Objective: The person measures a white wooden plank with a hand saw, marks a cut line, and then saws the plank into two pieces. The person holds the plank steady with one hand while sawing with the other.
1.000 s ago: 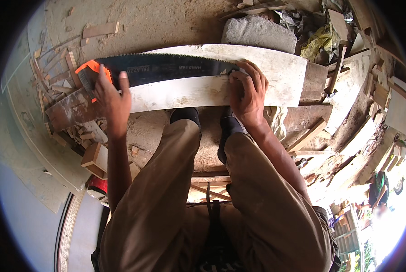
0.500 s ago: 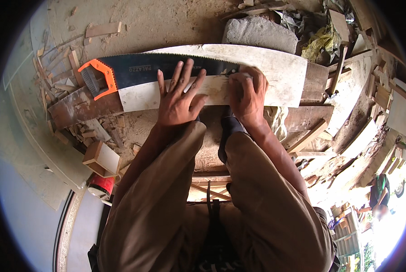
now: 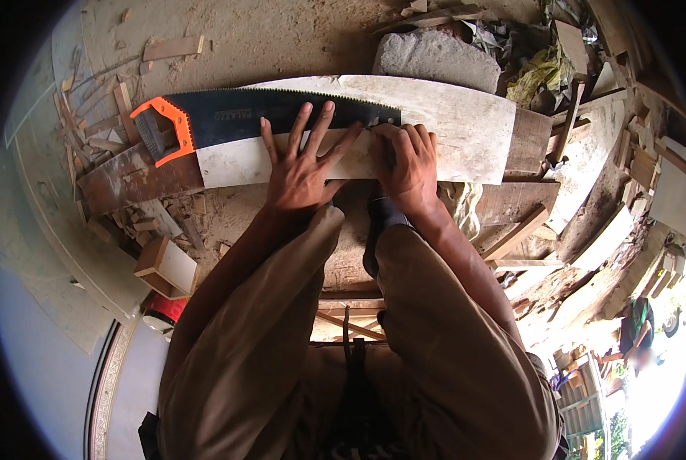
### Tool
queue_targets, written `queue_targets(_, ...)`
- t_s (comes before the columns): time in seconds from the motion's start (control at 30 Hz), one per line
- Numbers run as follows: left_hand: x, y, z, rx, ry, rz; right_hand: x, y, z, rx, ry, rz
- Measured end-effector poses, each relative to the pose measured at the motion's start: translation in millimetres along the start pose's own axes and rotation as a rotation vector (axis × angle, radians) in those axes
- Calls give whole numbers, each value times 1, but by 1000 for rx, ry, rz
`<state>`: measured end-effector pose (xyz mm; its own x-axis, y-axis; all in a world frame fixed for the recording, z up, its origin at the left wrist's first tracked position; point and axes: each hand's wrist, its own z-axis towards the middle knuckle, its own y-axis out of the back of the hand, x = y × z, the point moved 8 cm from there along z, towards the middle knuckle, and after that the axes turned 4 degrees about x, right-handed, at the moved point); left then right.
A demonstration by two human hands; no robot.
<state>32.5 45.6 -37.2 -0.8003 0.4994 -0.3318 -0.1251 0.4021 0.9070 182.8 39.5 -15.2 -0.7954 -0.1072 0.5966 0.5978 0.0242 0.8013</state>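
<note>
A handsaw (image 3: pixel 239 107) lies on a white board (image 3: pixel 469 123) in the frame's upper middle, orange handle (image 3: pixel 183 126) leftmost. The left hand (image 3: pixel 301 175) spreads its fingers over both; the right hand (image 3: pixel 407 169) curls its fingers beside the saw's tip, whether pinching anything I cannot tell.

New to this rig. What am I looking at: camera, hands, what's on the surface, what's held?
No machine here: a person's bare hands, seen from above. The view comes from the left of two wide fisheye cameras worn on the head, so straight edges bend near the rim.

A white board lies crosswise in front of the person, with a brown plank sticking out past its left end. On the board is a handsaw, orange handle to the left, teeth facing away from the person.

The left hand is spread over the blade and board. The right hand is curled near the blade's tip; whether it pinches anything is hidden. Neither hand is on the handle.
</note>
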Motion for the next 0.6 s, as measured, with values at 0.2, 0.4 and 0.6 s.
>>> queue_targets(0.2, 2, 2, 1, -44, -17, -21, 3, 2, 2, -16, 30, 19)
queue_targets(0.4, -2, 3, -4, -73, -35, -23, 10, 2, 1, 13, 55, 98)
queue_targets(0.6, -3, 4, -4, -74, -37, -33, 14, 2, 2, 37, 60, 79)
